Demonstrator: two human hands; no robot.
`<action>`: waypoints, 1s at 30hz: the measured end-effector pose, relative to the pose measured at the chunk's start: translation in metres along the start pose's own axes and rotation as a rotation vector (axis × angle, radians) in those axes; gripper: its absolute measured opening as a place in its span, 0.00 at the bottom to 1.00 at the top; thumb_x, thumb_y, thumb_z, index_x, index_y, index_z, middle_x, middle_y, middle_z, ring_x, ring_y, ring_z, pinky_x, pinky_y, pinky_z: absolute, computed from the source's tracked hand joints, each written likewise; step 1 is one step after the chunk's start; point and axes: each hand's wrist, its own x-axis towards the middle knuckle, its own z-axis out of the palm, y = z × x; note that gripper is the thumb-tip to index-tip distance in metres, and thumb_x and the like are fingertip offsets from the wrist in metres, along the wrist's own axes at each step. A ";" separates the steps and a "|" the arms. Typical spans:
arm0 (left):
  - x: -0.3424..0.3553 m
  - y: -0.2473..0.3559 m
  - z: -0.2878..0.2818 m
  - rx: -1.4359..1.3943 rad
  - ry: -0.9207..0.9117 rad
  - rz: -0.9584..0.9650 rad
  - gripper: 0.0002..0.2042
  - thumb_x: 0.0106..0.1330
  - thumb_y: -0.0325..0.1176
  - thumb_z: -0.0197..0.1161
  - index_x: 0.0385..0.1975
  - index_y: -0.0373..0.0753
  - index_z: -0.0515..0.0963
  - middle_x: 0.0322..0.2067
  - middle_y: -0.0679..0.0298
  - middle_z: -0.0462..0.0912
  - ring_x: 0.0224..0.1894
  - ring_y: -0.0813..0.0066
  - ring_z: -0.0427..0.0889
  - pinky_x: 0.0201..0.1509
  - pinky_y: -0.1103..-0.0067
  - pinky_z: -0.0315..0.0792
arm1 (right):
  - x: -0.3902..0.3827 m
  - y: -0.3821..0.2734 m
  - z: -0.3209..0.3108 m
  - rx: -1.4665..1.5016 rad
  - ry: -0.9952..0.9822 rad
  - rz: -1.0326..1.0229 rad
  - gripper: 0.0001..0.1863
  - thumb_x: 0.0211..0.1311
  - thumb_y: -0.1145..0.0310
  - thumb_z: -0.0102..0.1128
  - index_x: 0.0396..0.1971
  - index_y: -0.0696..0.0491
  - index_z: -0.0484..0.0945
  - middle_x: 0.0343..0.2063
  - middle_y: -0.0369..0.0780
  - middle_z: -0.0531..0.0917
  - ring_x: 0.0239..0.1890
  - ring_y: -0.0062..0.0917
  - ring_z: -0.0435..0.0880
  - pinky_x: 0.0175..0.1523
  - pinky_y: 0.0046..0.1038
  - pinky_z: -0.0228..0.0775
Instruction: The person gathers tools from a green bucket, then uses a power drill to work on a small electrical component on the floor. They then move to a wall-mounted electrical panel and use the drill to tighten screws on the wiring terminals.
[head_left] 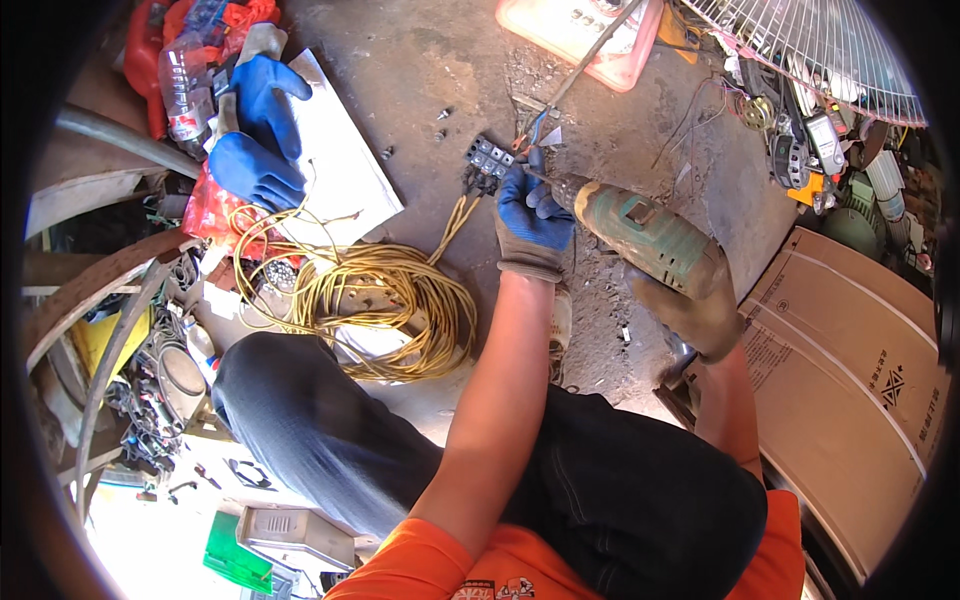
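My right hand [690,315], in a dark, blurred work glove, grips a worn green power drill [650,235] that points left. The drill's front end is close to the fingers of my left hand [533,212]. That hand wears a blue-coated glove. Its fingers are curled closed against the right side of a small dark block with square metal terminals [488,157]; what they pinch is hidden. Dark wire ends run from the block into a yellow cable [450,230]. A pair of pliers with orange on it [524,143] lies just beyond my left fingertips.
The yellow cable's coil [455,310] lies by my left knee. Blue gloves [262,100] rest on a white board [345,150]. Loose screws [445,114] dot the floor. A pink tray [625,65] and fan guard [830,50] stand ahead; a cardboard box [830,400] is at right.
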 end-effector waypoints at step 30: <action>0.009 0.011 -0.004 -0.193 -0.066 0.020 0.17 0.67 0.37 0.45 0.35 0.32 0.79 0.16 0.69 0.74 0.12 0.84 0.61 0.16 0.86 0.59 | 0.043 -0.029 -0.005 -0.470 -0.162 -0.222 0.32 0.44 0.66 0.72 0.53 0.54 0.74 0.40 0.48 0.84 0.42 0.39 0.85 0.46 0.33 0.77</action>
